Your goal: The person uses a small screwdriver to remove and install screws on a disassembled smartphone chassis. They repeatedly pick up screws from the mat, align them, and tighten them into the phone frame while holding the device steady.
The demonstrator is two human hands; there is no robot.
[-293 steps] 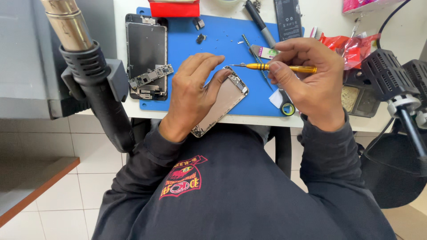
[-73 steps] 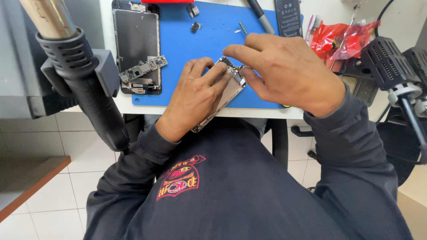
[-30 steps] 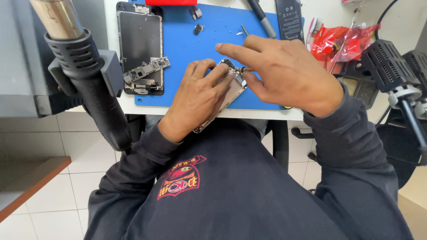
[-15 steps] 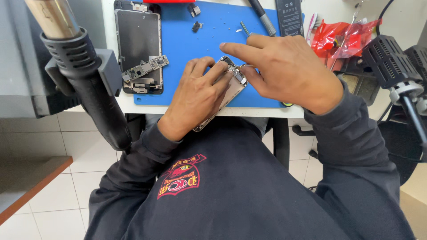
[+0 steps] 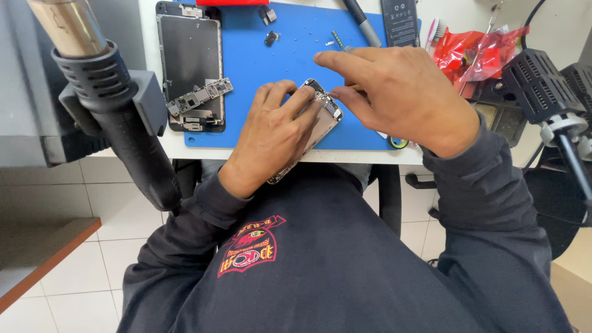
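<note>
My left hand (image 5: 274,132) grips an opened phone body (image 5: 320,117) that lies tilted over the front edge of a blue work mat (image 5: 283,61). My right hand (image 5: 401,92) hovers over the phone's top end, thumb and middle finger pinched at its upper corner, index finger stretched out to the left. What the fingertips pinch is too small to tell. A detached phone screen (image 5: 188,61) lies face up on the mat's left side, with a small circuit board (image 5: 200,97) resting on it.
A hot-air gun (image 5: 108,102) in its holder stands at the left table edge. A dark tool handle (image 5: 361,21), a black battery (image 5: 401,21) and small loose parts (image 5: 271,38) lie at the mat's back. Red packaging (image 5: 465,49) and a black stand (image 5: 542,86) sit at the right.
The yellow-handled screwdriver seen in my right hand 9.8 s ago is gone from it. My right hand has moved onto the phone's top end and stays there, fingers shifting slightly.
</note>
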